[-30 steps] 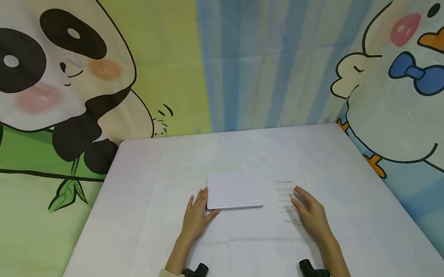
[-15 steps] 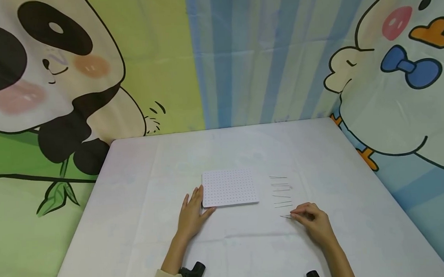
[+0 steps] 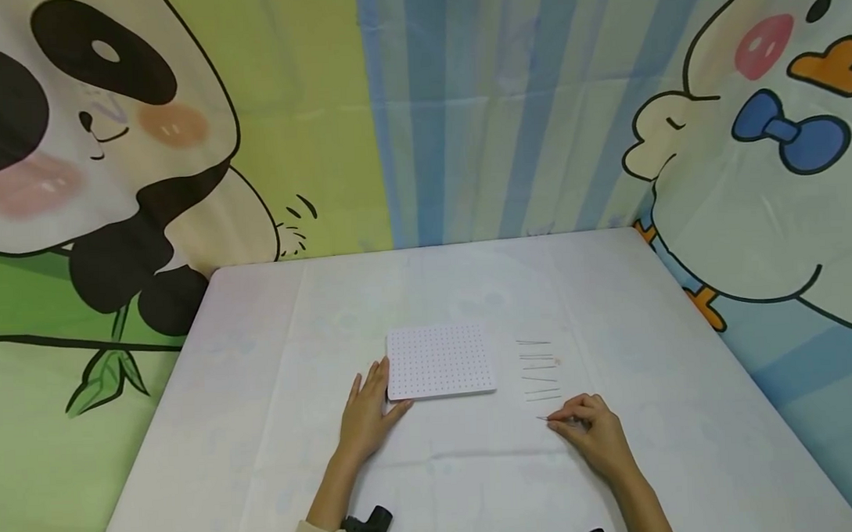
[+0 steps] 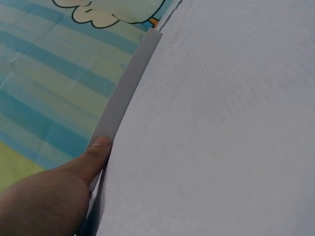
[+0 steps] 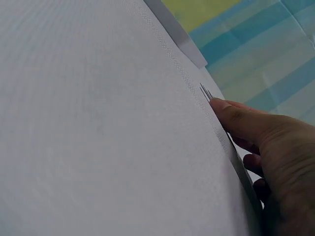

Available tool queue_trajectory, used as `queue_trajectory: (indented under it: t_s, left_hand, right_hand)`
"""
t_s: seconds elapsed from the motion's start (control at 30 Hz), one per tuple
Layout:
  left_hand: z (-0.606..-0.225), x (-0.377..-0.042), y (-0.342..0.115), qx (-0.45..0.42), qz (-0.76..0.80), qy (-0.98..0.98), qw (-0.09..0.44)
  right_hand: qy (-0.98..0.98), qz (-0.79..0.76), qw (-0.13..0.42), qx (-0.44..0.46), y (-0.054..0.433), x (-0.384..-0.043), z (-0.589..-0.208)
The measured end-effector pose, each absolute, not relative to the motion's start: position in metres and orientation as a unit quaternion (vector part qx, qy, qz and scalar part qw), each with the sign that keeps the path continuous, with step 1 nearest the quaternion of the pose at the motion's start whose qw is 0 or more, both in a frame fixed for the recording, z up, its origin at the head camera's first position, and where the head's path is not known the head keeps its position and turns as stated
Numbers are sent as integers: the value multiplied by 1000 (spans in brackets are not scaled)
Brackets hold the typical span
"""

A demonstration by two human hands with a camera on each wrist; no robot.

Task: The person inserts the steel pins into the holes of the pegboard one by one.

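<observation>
A flat white board (image 3: 439,362) with rows of small holes lies on the table. My left hand (image 3: 364,413) rests at its near left corner, fingers along the left side and thumb at the front edge. In the left wrist view the thumb (image 4: 101,142) presses the board's edge (image 4: 125,91). My right hand (image 3: 592,432) pinches thin needle-like metal rods (image 5: 204,90) between thumb and fingertips, close to the table. Their tips stick out to the left; the rest is hidden by the fingers. Several more thin rods (image 3: 540,379) lie in a column right of the board.
A white cloth covers the table (image 3: 308,317). Behind it hangs a printed backdrop (image 3: 456,124) with cartoon animals. Black wrist mounts (image 3: 368,526) sit on the forearms.
My right hand has come nearer from above the rod column and now pinches the nearest rods, drawing slightly left. The left hand stays at the board. The head view has shifted slightly.
</observation>
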State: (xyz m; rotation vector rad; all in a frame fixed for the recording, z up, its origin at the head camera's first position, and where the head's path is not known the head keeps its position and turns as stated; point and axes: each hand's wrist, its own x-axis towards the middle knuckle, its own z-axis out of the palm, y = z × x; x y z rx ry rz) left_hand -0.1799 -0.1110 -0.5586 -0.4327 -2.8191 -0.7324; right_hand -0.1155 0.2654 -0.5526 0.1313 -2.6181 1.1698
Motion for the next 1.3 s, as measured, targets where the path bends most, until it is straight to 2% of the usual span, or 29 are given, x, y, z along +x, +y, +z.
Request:
queue_trajectory:
  t_s: [0.6,0.8,0.93,1.1,1.2,1.3]
  left_hand:
    - [-557,-177,-110,-137,-280,-945,95]
    - [-556,-177,-110,-135,-304,-939,83]
    - [-554,-177,-109,-142,-325,-931,88]
    - [-554,-178,-108,-148,-358,-918,88]
    - [-555,-178,-108,-151,-354,-918,91]
    - [-556,-178,-108,-149,-342,-923,95]
  right_hand:
    - [-913,364,164,83,263,-117,-554]
    - [-892,369,236,112,257,-128,-544]
    - [-854,407,284,153,242,-146,-530]
    - [-829,437,305,169,211,-164,-514]
    - [-822,451,305,169,190,-166,-498]
    - [-810,484,280,176,172,-168,-487]
